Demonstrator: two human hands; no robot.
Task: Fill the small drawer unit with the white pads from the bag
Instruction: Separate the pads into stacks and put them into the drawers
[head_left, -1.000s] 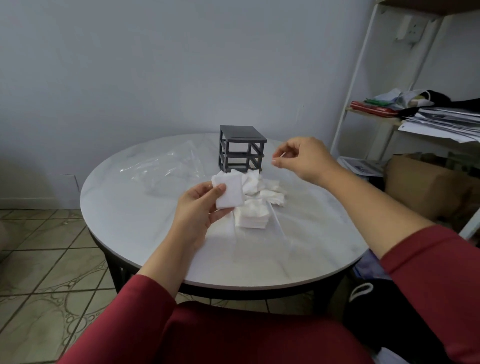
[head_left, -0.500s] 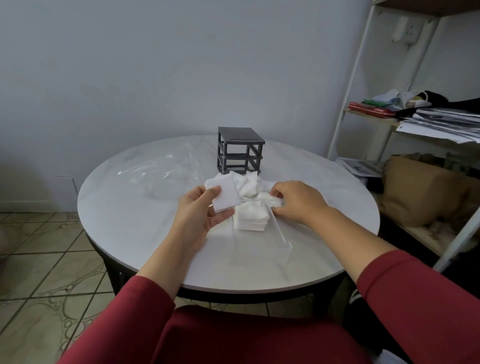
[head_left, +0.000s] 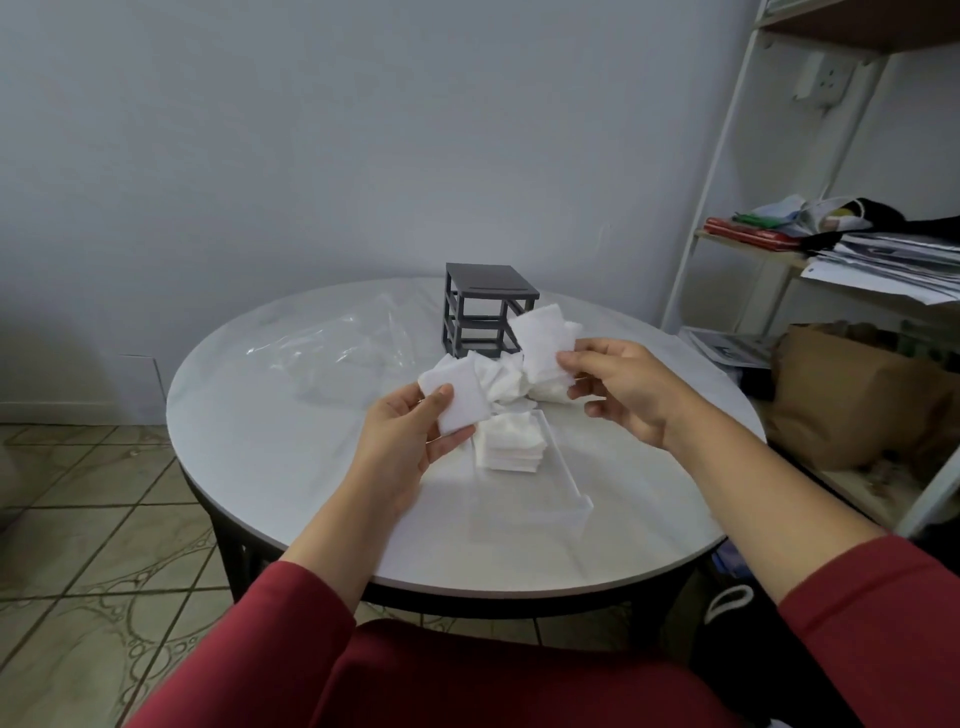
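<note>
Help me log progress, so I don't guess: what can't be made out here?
Head view:
- Drawer unit: lower right front hidden behind the pad pinched by the right hand.
- Stacked pads: layers too fine to count.
- Bag: clear and crumpled; any pads left inside cannot be told.

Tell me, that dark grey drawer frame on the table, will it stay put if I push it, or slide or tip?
Probably it slides: the drawer frame looks like thin open bars with empty slots, so likely light, and the table top looks smooth. Tipping seems less likely from a low push, since it looks about as wide as tall.
</note>
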